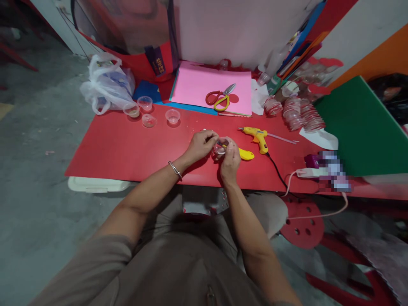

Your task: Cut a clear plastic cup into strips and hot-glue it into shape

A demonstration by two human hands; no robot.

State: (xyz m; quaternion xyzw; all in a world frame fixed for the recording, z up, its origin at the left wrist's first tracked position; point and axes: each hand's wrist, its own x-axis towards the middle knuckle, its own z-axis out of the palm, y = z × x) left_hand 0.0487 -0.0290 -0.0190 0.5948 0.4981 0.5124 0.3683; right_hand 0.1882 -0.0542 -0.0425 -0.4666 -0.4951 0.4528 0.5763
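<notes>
Just above the red table, a small clear plastic cup (220, 148) is held between my two hands. My left hand (201, 144) pinches at its left rim, with thumb and fingertips together. From the right side, my right hand (230, 161) is closed around the cup, thumb on top. Something dark and yellow shows through or in the cup; I cannot make out what. A yellow-handled tool (246, 154) lies right beside my right hand, partly hidden behind it. Farther right lies a yellow glue gun (259, 137) with a clear glue stick (282, 138) in its back.
Several clear cups (172, 116) stand at the left, near a white plastic bag (106, 83). Scissors (220, 97) lie on pink sheets (194, 85) at the back. Stacked cups (293, 114), a green board (366, 131) and a power strip (309, 172) are at the right.
</notes>
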